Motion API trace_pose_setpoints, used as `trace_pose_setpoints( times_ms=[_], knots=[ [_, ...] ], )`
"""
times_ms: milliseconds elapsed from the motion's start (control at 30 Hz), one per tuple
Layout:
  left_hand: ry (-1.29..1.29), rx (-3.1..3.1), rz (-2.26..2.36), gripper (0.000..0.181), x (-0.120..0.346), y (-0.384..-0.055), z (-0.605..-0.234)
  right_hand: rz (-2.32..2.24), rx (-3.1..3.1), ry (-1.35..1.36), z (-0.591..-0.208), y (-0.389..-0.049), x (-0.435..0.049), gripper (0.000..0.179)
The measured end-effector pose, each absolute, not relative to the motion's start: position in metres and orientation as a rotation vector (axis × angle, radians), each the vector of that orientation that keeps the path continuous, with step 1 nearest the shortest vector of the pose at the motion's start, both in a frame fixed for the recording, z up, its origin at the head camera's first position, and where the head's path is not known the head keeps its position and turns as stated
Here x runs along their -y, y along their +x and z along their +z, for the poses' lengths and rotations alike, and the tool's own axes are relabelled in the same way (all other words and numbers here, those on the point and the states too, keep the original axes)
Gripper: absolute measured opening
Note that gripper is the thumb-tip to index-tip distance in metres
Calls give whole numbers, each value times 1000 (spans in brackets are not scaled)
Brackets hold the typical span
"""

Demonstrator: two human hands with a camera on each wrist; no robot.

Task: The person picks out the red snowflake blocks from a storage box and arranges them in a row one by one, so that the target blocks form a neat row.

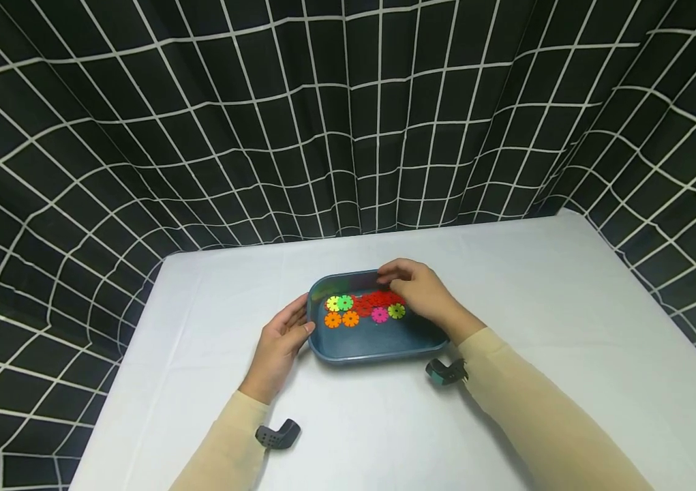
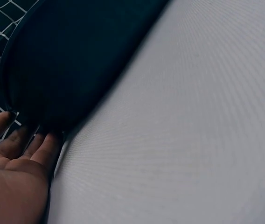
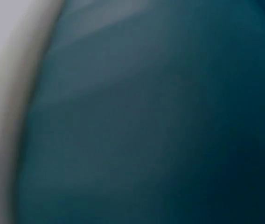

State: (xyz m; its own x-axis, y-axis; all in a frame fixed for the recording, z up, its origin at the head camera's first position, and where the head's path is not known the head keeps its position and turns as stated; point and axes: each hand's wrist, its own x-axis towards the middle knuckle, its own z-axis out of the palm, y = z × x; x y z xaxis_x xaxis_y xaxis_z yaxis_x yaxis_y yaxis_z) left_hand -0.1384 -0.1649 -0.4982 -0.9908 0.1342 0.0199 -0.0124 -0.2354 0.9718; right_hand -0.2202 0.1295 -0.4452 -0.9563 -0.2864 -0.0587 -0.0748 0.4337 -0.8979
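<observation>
Head view alone, colored discs (image 1: 367, 305) inside tray (image 1: 384, 342)

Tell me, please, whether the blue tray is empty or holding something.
Holding something: in the head view, red, orange, pink and green notched discs lie inside the blue tray.

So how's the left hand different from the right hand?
The left hand grips the left end of the tray, while the right hand is over it, by the red pieces. The right hand is farther forward than the left hand. Both poke out of cream sleeves.
</observation>
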Motion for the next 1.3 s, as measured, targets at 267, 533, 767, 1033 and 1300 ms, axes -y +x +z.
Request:
trace_pose_setpoints(
  times_ms=[267, 533, 767, 1033, 1300],
  knots=[
    [158, -1871, 2401, 59, 165, -140, -500, -1477, -2474, -36, -426, -212, -123, 65],
    [149, -1869, 2403, 57, 164, -139, -497, -1541, -2430, 43, -433, -204, -119, 58],
    [149, -1868, 2397, 60, 165, -138, -498, -1502, -2462, -86, -450, -204, -118, 48],
    [157, -1891, 2377, 60, 165, -139, -499, -1297, -2614, -189, -459, -209, -113, 49],
    [149, -1878, 2388, 58, 166, -140, -500, -1112, -2733, -219, -458, -209, -107, 38]
  ],
)
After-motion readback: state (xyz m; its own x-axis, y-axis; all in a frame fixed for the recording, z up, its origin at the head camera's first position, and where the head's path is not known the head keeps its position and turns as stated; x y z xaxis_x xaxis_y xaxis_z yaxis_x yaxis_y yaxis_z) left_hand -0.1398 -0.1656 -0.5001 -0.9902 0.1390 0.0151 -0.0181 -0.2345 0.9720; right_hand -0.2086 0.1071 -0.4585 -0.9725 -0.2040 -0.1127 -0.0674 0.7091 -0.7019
